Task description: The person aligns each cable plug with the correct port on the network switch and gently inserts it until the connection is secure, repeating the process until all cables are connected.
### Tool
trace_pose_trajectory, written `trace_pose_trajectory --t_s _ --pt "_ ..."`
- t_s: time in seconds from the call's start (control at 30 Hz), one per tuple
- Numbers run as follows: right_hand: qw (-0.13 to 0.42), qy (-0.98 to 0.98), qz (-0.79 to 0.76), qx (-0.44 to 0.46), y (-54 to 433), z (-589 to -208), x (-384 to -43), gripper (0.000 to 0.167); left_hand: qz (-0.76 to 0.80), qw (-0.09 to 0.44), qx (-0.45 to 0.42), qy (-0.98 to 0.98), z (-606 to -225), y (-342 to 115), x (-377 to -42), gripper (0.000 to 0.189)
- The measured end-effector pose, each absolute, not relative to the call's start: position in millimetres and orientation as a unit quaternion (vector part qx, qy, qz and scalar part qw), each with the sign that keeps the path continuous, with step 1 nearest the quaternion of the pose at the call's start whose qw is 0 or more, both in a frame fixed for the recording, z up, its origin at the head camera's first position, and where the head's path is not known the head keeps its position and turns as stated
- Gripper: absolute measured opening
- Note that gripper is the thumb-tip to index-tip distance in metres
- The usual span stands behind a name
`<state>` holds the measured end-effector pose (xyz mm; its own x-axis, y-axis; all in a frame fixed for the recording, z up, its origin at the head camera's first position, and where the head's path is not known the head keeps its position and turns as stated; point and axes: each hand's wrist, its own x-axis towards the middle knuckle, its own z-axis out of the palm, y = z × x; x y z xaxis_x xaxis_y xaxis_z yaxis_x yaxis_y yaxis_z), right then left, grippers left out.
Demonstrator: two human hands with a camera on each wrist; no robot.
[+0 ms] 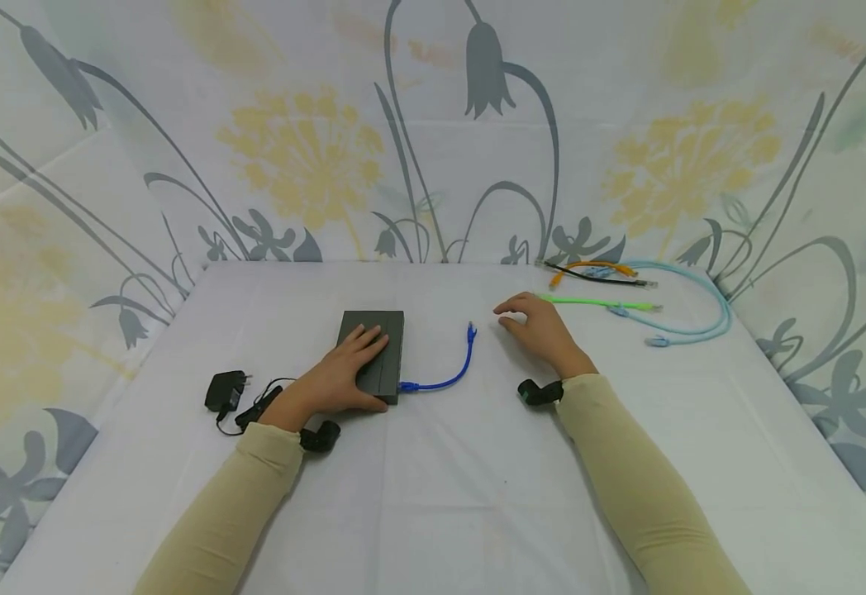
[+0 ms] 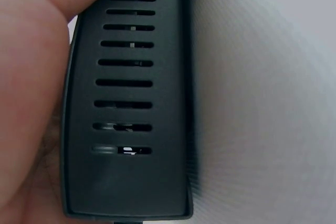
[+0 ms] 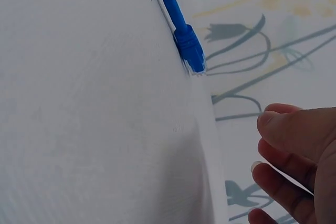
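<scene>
My left hand (image 1: 340,372) lies on a black network switch (image 1: 372,317), its fingers stretched over the top and its thumb along the near end. Seen from the left wrist, a slotted side (image 2: 126,182) of the switch fills the middle, beside the hand. A short blue network cable (image 1: 440,385) runs from the switch's right side and bends away to a free plug (image 1: 471,332) on the table. My right hand (image 1: 540,330) hovers to the right of that plug, fingers loosely bent and holding nothing; the right wrist view shows the cable's plug (image 3: 190,51) apart from the fingertips.
A black power adapter (image 1: 223,390) and its cord lie left of the switch. At the back right are a green cable (image 1: 589,302), a black cable (image 1: 604,278), an orange cable (image 1: 589,265) and a light blue cable (image 1: 723,310). Flowered cloth hangs behind the white table.
</scene>
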<state>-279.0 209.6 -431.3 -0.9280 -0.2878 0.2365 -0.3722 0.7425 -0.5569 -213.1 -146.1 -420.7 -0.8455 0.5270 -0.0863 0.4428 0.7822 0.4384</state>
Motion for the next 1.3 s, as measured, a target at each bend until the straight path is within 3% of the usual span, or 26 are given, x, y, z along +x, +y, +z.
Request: trace_pose_trajectory --t_s 1.3 --pt "0.011 -0.958 0.281 0.058 256 -420 -306 0.034 0.206 0.100 0.263 0.937 -423 -149 -216 0.109"
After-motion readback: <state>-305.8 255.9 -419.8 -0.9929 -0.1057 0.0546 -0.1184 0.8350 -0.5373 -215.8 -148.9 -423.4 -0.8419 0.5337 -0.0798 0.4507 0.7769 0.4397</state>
